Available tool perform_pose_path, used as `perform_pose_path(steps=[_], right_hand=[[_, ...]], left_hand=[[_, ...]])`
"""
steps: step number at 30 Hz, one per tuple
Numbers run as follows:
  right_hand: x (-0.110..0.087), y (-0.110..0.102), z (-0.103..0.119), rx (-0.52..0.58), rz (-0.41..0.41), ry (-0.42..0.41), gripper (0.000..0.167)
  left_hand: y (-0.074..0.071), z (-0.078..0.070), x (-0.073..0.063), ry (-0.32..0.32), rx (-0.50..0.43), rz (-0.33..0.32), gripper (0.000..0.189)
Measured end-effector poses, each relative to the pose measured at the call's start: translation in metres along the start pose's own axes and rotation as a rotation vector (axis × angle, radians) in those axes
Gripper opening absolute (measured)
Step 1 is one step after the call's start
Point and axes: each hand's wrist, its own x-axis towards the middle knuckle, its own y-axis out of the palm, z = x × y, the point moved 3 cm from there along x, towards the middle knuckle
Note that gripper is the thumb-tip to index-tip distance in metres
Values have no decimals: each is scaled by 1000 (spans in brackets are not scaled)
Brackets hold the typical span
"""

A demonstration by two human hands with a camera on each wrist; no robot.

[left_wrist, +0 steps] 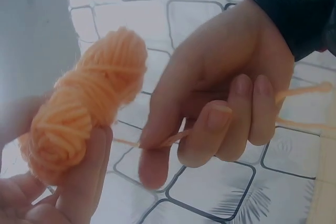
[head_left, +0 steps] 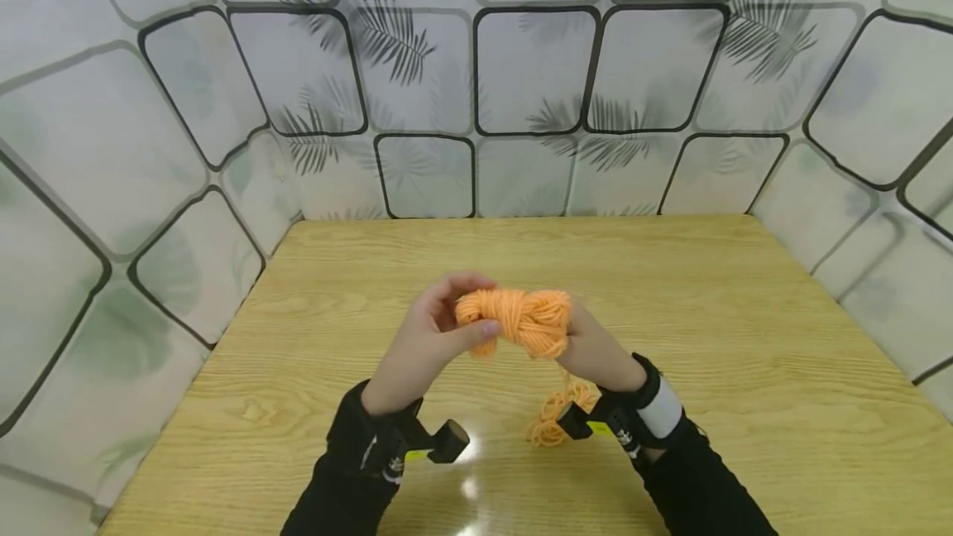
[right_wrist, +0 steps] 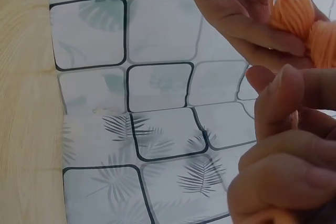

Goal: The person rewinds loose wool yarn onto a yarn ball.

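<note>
An orange skein of yarn, wrapped round its middle, is held up over the table by my left hand, thumb in front and fingers behind. In the left wrist view the skein stands tilted between thumb and fingers. My right hand is beside it, fingers curled, pinching a yarn strand that runs from the skein through the hand. In the head view the skein partly hides the right hand. The right wrist view shows the right hand's curled fingers just below the skein.
A loose heap of orange yarn lies on the wooden table below the right wrist, with a strand rising from it. Patterned sheeting encloses the table at the back and both sides. Each wrist wears a black camera band.
</note>
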Motion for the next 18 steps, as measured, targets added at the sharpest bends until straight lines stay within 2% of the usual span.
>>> perform_pose_path(steps=[4,7,11,14,18], right_hand=[[1,10,1,66,66,-14,9],[1,15,1,72,88,9,17],[0,17,2,-26,101,80,19],[-1,16,6,-101,96,121,19],[-3,11,13,-147,67,78,16]], left_hand=[[1,2,1,25,20,-81,43],[0,4,2,36,86,-143,40],[-2,5,4,60,195,-229,36],[-3,5,5,112,296,-272,35],[-2,5,6,195,465,-286,34]])
